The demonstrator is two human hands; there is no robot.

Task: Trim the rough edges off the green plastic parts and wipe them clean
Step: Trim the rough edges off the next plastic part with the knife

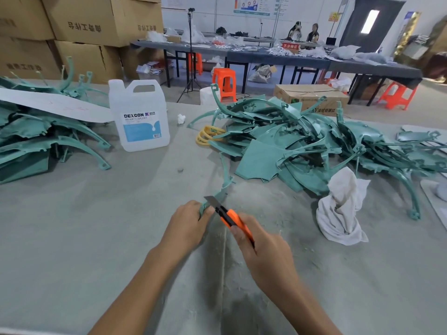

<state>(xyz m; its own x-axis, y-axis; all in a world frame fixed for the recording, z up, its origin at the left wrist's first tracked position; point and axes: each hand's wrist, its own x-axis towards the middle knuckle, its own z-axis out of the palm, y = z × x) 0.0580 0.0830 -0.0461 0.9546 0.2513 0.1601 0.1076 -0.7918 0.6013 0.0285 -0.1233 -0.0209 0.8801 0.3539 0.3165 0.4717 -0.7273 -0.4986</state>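
Observation:
My left hand grips the near end of a thin curved green plastic part that arcs away over the table. My right hand holds an orange utility knife, its blade out and lying against the part just beyond my left fingers. A large heap of green parts lies to the right, and another heap to the left. A crumpled white rag sits at the near edge of the right heap.
A clear DEXCON jug stands behind, left of centre. A white sheet lies over the left heap. Yellow rings lie by the right heap. Plastic shavings dust the grey table. Cardboard boxes, orange stools and people are beyond.

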